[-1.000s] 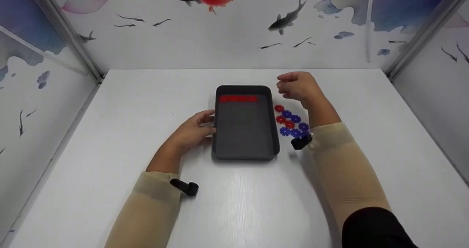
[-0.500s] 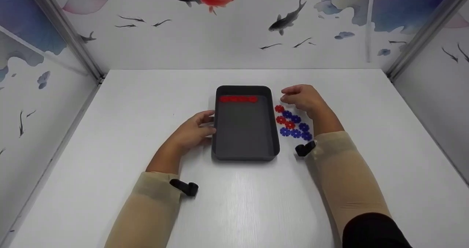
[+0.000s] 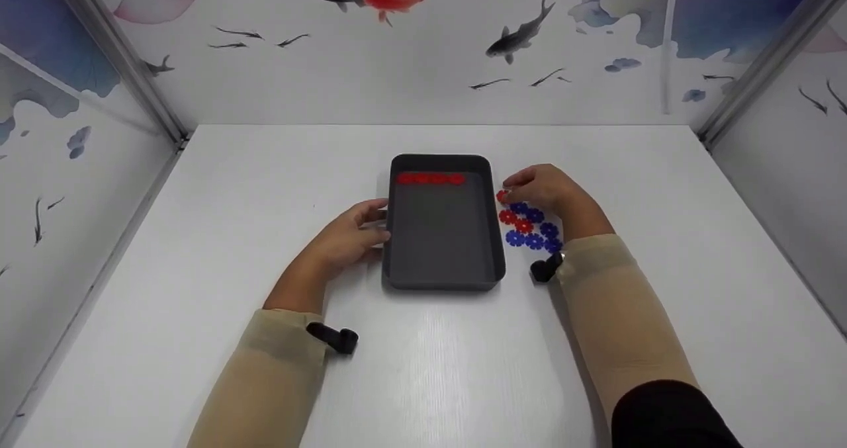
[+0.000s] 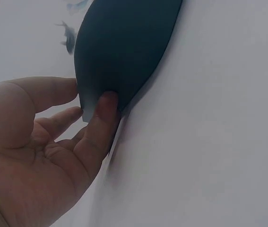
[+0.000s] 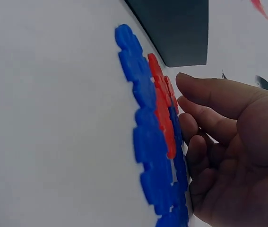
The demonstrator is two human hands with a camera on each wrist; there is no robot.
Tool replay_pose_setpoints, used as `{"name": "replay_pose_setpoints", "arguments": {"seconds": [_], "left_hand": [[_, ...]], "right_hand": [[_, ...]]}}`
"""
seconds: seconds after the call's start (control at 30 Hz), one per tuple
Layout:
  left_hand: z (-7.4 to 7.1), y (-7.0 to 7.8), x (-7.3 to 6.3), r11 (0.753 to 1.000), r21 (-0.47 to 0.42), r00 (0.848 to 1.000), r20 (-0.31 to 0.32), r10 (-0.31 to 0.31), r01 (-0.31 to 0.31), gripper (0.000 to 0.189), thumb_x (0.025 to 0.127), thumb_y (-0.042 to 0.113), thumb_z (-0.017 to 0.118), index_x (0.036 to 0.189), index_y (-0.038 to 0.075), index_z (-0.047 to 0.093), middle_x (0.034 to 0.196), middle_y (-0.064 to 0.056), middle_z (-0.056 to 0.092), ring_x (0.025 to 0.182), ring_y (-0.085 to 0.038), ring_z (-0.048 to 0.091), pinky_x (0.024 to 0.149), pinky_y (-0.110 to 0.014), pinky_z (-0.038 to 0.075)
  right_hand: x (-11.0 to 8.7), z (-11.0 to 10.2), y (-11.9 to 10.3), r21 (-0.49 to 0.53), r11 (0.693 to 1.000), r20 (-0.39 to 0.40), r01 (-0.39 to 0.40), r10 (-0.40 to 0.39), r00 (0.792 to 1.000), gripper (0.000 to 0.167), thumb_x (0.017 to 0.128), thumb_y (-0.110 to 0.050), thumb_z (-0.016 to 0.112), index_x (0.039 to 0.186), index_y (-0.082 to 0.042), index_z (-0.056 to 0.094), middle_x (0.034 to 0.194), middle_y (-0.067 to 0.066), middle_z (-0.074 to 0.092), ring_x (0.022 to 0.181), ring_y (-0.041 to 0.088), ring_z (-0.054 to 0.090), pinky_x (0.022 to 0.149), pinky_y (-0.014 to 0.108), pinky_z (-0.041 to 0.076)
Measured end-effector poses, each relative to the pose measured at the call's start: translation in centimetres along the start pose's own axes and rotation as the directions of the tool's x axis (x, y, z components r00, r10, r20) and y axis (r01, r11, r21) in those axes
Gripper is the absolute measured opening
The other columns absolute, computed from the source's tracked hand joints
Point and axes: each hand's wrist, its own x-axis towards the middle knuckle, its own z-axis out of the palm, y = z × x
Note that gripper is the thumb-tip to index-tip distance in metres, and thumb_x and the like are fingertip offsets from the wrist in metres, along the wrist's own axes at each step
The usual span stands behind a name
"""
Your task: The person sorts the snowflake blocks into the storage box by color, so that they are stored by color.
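Note:
A dark grey rectangular tray (image 3: 443,236) lies on the white table, with a row of red flower-shaped discs (image 3: 430,179) along its far end. My left hand (image 3: 347,236) rests with its fingertips against the tray's left wall; the left wrist view shows the fingers (image 4: 106,101) touching the outer side. To the tray's right is a loose group of flower-shaped discs, some red (image 3: 507,217) and others blue (image 3: 534,241). At its far end my right hand (image 3: 546,186) has thumb and fingers at a red disc (image 3: 501,196), partly covering it. No firm grip on it shows.
The white table (image 3: 423,355) is bounded by a printed back panel (image 3: 423,71) and side panels. The tray's right wall (image 3: 497,236) stands close beside the loose discs.
My right hand has come down and nearer from behind the discs, and its thumb and fingers are now at the farthest red disc. The left hand and tray have stayed put.

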Motion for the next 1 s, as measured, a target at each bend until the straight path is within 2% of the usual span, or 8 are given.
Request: {"name": "replay_pose_setpoints", "arguments": {"seconds": [0.2, 0.4, 0.53, 0.63, 0.83, 1.0], "left_hand": [[0.1, 0.0, 0.0, 1.0, -0.014, 1.0, 0.003, 0.016, -0.016, 0.07, 0.102, 0.002, 0.064, 0.166, 0.018, 0.039, 0.168, -0.008, 0.041, 0.151, -0.025, 0.051, 0.118, -0.046, 0.053], [0.1, -0.1, 0.1, 1.0, -0.012, 1.0, 0.003, 0.009, -0.009, 0.07, 0.102, 0.003, 0.064, 0.166, 0.019, 0.039, 0.169, -0.007, 0.042, 0.15, -0.026, 0.052, 0.117, -0.047, 0.054], [0.1, -0.2, 0.0, 1.0, -0.011, 1.0, 0.001, 0.006, -0.006, 0.07, 0.102, 0.003, 0.064, 0.166, 0.019, 0.039, 0.168, -0.007, 0.042, 0.15, -0.026, 0.052, 0.116, -0.047, 0.054], [0.1, -0.3, 0.1, 1.0, -0.006, 1.0, 0.003, 0.009, -0.009, 0.071, 0.102, 0.004, 0.064, 0.166, 0.02, 0.039, 0.168, -0.007, 0.042, 0.149, -0.025, 0.053, 0.115, -0.046, 0.055], [0.0, -0.2, 0.1, 1.0, -0.017, 1.0, 0.003, 0.023, -0.023, 0.071, 0.102, 0.003, 0.065, 0.166, 0.018, 0.039, 0.167, -0.008, 0.044, 0.148, -0.026, 0.054, 0.114, -0.045, 0.056], [0.0, -0.1, 0.0, 1.0, -0.013, 1.0, 0.002, 0.021, -0.021, 0.071, 0.102, 0.003, 0.064, 0.166, 0.019, 0.038, 0.167, -0.008, 0.044, 0.149, -0.026, 0.053, 0.116, -0.046, 0.054]], "right_hand": [[0.1, 0.3, -0.4, -0.078, 0.997, -0.011, 0.018, -0.019, 1.0, 0.038, 0.094, -0.038, 0.082, 0.128, -0.021, 0.075, 0.13, 0.009, 0.069, 0.117, 0.029, 0.062, 0.116, 0.055, 0.051], [0.1, 0.2, -0.3, -0.041, 0.999, -0.016, 0.008, -0.009, 1.0, 0.035, 0.095, -0.037, 0.081, 0.125, -0.02, 0.073, 0.125, 0.011, 0.068, 0.11, 0.028, 0.061, 0.105, 0.048, 0.055], [0.1, -0.1, 0.1, 0.064, 0.998, -0.034, -0.013, 0.015, 0.999, 0.038, 0.093, -0.037, 0.084, 0.126, -0.021, 0.072, 0.129, 0.009, 0.065, 0.113, 0.028, 0.057, 0.099, 0.042, 0.054], [0.3, -0.4, 0.5, 0.174, 0.985, -0.046, -0.013, 0.022, 0.999, 0.041, 0.093, -0.038, 0.084, 0.128, -0.021, 0.072, 0.13, 0.009, 0.064, 0.113, 0.027, 0.055, 0.094, 0.038, 0.053], [0.4, -0.9, 0.9, 0.345, 0.939, -0.072, 0.0, 0.026, 0.997, 0.042, 0.093, -0.038, 0.084, 0.131, -0.025, 0.07, 0.126, 0.007, 0.064, 0.107, 0.024, 0.057, 0.085, 0.03, 0.055], [-0.1, -1.0, 0.3, 0.455, 0.89, -0.094, 0.031, 0.013, 0.995, 0.039, 0.093, -0.038, 0.084, 0.128, -0.025, 0.07, 0.123, 0.003, 0.068, 0.111, 0.026, 0.062, 0.092, 0.033, 0.057]]}}
